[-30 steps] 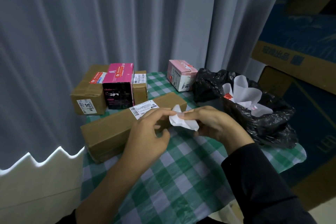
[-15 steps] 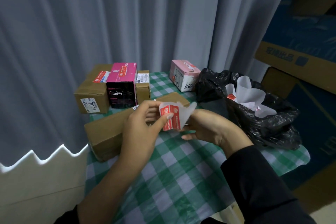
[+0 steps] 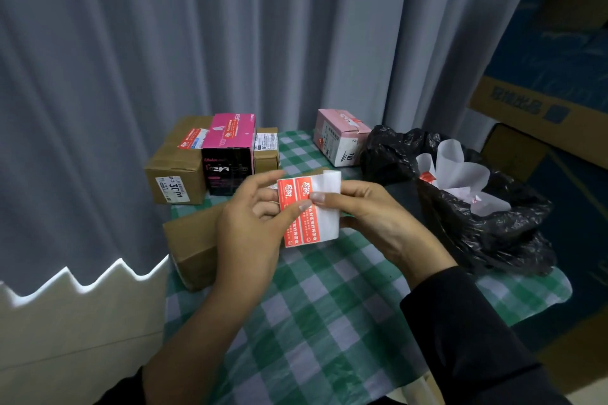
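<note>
Sticker sheet [image 3: 309, 227] has opened flat, red up; left hand [image 3: 253, 223] and right hand [image 3: 371, 210] pinch its sides. Flimsy, so probably best peeled at the corner by the thumbs.

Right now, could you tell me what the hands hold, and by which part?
A red-and-white sticker sheet: left hand pinches its left side, right hand its right edge.

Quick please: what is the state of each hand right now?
Left hand: pinches the white paper sheet with two red stickers.
Right hand: holds the same sheet from the right side.
</note>
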